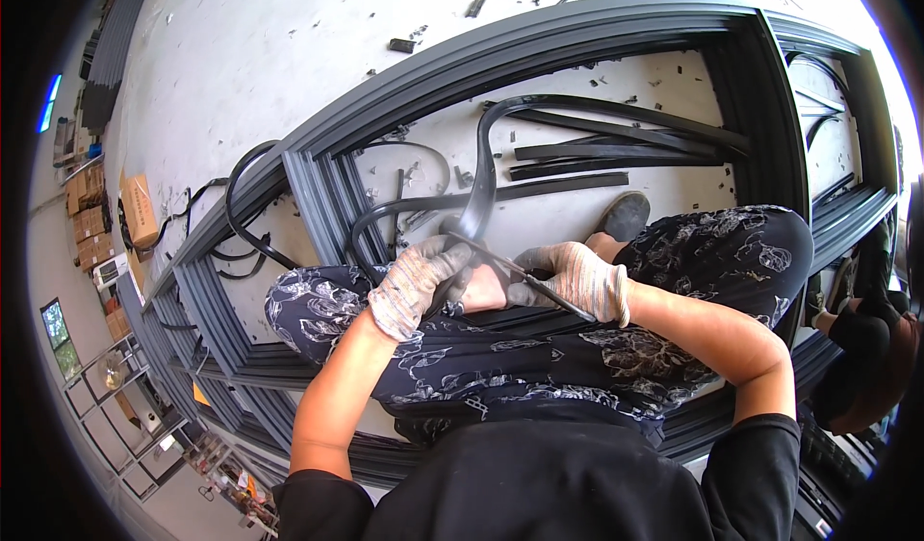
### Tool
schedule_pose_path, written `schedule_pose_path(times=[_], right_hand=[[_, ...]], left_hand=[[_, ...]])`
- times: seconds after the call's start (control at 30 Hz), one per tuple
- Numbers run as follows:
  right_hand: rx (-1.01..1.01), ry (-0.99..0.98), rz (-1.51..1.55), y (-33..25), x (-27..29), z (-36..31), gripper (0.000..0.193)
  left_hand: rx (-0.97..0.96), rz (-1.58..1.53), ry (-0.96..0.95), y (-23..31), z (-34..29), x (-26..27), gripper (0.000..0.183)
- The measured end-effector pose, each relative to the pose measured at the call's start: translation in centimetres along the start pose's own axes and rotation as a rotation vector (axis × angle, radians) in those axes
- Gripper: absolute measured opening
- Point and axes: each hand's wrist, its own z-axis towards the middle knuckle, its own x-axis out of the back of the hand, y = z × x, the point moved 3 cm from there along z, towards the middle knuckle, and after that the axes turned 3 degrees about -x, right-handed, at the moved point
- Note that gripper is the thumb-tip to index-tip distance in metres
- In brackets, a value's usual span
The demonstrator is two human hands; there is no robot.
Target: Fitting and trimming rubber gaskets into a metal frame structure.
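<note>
While the person sits with bent legs among dark grey frames of ridged profile (539, 45), both hands are working close together in front of the lap. The left hand (416, 286), in a whitish knitted glove with dark, dirty fingers, is pinching a glossy black flexible strip (486, 161), which seems to be of rubber. This strip is at the left fingertips; from there it rises, makes a round bend and runs toward the right, inside the frame. The right hand (575, 279), in a similar glove, has its fingers closed around a thin, straight dark rod (515, 269). The rod lies slanting between the two hands, and its upper left end is at the left fingertips. Whether it touches the strip there, I cannot tell exactly, because the fingers cover this place.

Beyond the hands, several loose black flat strips (616, 152) lie on the pale floor (250, 79) within the frame, near a dark shoe (626, 216). Small black scraps (401, 45) are scattered outside it. Far to the left stand brown cardboard boxes (140, 210), and at the right edge another person (866, 344) in dark clothes is partly visible.
</note>
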Motion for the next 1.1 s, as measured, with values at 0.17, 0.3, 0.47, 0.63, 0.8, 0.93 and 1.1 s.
schedule_pose_path(times=[0.17,0.3,0.47,0.63,0.8,0.93,1.1], right_hand=[[0.108,0.054,-0.262,0.0,0.1,-0.5,0.031],[0.103,0.038,-0.300,1.4,0.2,-0.1,0.035],[0.077,0.016,-0.198,0.3,-0.7,-0.2,0.030],[0.030,0.039,-0.100,0.4,-0.6,-0.5,0.033],[0.009,0.032,-0.185,0.5,-0.5,-0.4,0.047],[0.117,0.023,-0.098,-0.4,-1.0,-1.0,0.037],[0.063,0.102,-0.073,-2.9,0.9,-1.6,0.030]], left_hand=[[0.068,0.034,-0.022,-0.2,-0.3,0.0,0.023],[0.086,0.046,-0.041,-0.3,-0.5,-0.1,0.026],[0.122,0.035,-0.104,-0.5,-0.7,-0.4,0.027],[0.104,0.057,-0.193,-0.6,-0.5,-0.8,0.026],[0.098,0.110,-0.192,-0.6,-1.0,-0.4,0.027],[0.075,0.144,-0.216,1.1,-1.6,-0.2,0.027],[-0.238,0.070,-0.141,5.9,-1.5,-1.4,0.040]])
